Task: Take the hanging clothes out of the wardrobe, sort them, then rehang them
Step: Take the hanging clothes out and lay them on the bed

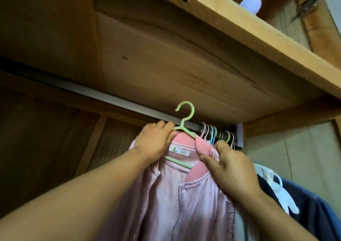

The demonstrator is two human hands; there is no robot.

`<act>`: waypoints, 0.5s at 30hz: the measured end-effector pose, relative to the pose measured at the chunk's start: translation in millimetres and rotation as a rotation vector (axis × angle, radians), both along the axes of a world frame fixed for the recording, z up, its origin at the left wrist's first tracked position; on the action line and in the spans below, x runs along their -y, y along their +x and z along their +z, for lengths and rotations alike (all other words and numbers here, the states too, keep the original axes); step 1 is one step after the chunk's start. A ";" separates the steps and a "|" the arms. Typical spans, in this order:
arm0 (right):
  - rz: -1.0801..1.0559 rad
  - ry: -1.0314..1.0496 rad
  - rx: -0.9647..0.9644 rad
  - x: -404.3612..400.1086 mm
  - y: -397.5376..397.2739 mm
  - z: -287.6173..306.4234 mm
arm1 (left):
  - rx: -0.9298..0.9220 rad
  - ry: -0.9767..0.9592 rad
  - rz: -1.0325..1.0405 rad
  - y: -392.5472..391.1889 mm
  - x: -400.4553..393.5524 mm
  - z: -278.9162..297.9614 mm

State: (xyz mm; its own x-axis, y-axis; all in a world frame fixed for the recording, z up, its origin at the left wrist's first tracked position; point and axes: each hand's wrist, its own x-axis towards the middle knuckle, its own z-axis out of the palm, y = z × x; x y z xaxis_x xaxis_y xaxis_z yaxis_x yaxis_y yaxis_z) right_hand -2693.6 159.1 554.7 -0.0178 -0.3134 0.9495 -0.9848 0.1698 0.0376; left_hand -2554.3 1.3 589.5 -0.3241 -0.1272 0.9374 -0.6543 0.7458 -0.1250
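Left hand fingers curl over the pink jacket shoulder, right hand pinches its ribbed collar, both arms raised; green hanger hook sits off the rail, near bunched hangers at the rail's right end; jacket hem cut off.

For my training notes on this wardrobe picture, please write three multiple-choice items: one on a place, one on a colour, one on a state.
1. Where do the other hangers crowd on the rail?
A. right end
B. left end
C. middle

2. What colour is the held hanger?
A. blue
B. light green
C. black

3. Is the hanger's hook on the rail?
A. yes
B. no, it is free
C. hidden

Answers:
1 A, other hangers bunch at the rail right end.
2 B, hanger under pink jacket is light green.
3 B, the hook stands clear; left hand and right hand hold the jacket.
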 end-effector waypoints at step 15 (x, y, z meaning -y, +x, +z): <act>0.522 0.258 0.055 -35.2 97.2 -214.7 | -0.118 0.271 0.076 179.8 -84.3 -258.5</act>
State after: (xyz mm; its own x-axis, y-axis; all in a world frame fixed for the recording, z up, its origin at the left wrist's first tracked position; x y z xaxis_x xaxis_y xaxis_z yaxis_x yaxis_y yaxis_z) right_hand -2596.4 194.3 340.0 0.1538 -0.5151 0.8432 -0.9371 -0.3466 -0.0407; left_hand -2374.6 85.6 330.9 -0.1950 -0.3975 0.8966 -0.7077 0.6900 0.1520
